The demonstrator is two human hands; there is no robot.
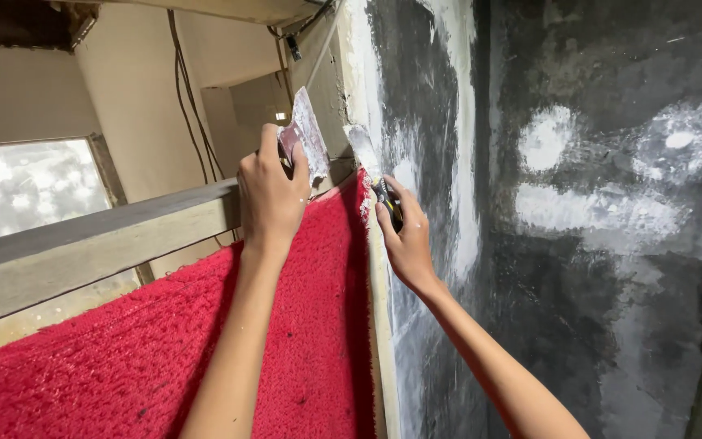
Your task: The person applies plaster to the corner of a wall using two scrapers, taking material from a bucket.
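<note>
Head view shows two putty knives. The left hand is closed around the handle of one wide putty knife, held up beside the red carpet. The right hand grips one narrow putty knife, its blade against the dark wall.

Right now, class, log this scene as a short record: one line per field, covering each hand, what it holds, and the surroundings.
left hand: grips a wide trowel smeared with white putty
right hand: holds a putty knife, blade at the wall's edge
wall: dark, with white putty patches
rug: red, draped below the hands
rail: grey beam behind the rug
</note>
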